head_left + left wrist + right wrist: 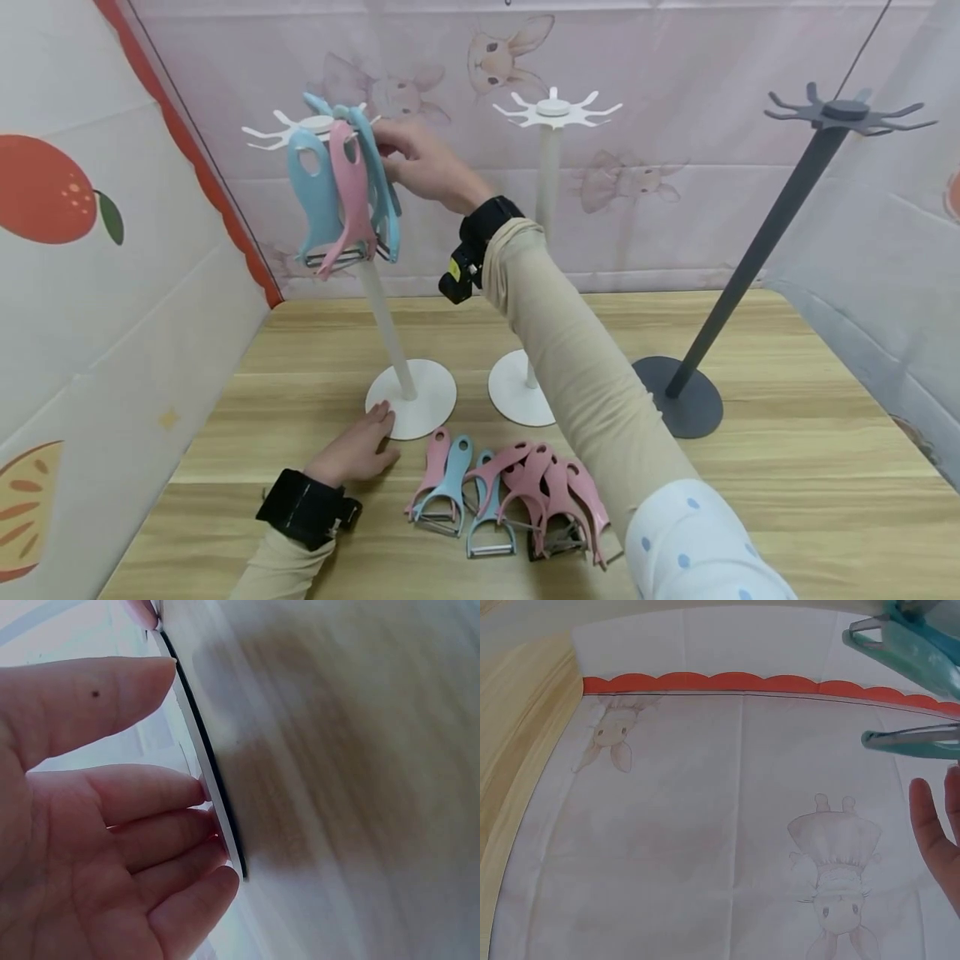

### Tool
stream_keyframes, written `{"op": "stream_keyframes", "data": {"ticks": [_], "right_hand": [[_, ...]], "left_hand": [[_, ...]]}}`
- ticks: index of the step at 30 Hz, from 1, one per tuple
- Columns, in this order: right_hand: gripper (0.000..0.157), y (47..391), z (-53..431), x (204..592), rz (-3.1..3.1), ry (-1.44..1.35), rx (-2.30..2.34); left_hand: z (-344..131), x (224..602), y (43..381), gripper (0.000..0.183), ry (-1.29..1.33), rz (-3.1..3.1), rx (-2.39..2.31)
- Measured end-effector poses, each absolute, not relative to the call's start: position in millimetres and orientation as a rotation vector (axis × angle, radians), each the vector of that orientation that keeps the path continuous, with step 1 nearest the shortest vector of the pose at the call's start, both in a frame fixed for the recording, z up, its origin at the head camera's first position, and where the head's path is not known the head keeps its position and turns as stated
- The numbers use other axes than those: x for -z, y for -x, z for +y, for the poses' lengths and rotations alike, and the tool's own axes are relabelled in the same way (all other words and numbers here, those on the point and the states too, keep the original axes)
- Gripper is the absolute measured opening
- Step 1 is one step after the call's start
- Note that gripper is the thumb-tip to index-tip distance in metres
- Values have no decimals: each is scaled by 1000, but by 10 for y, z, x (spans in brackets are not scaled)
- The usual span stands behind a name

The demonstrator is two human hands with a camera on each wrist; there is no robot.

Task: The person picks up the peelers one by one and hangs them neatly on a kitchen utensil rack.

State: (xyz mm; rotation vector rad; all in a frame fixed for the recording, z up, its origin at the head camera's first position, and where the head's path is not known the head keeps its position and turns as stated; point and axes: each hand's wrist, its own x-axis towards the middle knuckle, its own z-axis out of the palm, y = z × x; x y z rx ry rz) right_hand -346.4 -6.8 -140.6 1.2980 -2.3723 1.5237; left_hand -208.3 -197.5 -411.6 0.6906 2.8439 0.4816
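My right hand is up at the hooked top of the left white stand. Its fingertips are right beside a blue peeler and partly hidden behind it. A pink peeler and another blue peeler hang in front, blades down. In the right wrist view, fingers show at the edge just under a blue peeler; I cannot tell whether the hand pinches it. Low down, my left hand rests on the stand's round base, fingertips at its rim, fingers extended.
On the wooden table, a group of pink peelers and blue peelers lies in front of the bases. A second white stand is behind my right forearm. Farther right, a dark grey stand leans in view with bare hooks.
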Motion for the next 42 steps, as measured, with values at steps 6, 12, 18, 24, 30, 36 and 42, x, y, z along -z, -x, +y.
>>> {"op": "stream_keyframes", "data": {"ticks": [6,12,18,24,30,36,42], "right_hand": [[36,3465,-43,1483,-2333,-1357,-1644],[43,3385,-6,1526,-2303,-1349,-1649],[50,3453,29,1678,-2267,-1313,-1657],[46,3372,98,1798,-2269,-1212,-1287],[43,3197,216,1974,-2264,-1114,-939],[44,2992,363,2195,-2351,-1078,-634],[44,2818,512,2459,-2425,-1114,-386]], "left_hand": [[-1981,4123,2103,57,-692,2835,-485],[-1985,4142,2143,57,-703,2827,-482],[-1970,4094,2173,58,-712,2812,-499],[-1967,4052,2217,59,-724,2798,-488],[-1985,4047,2268,60,-725,2785,-480],[-2047,4024,2306,62,-730,2786,-498],[-2141,4072,2349,68,-760,2766,-581]]}}
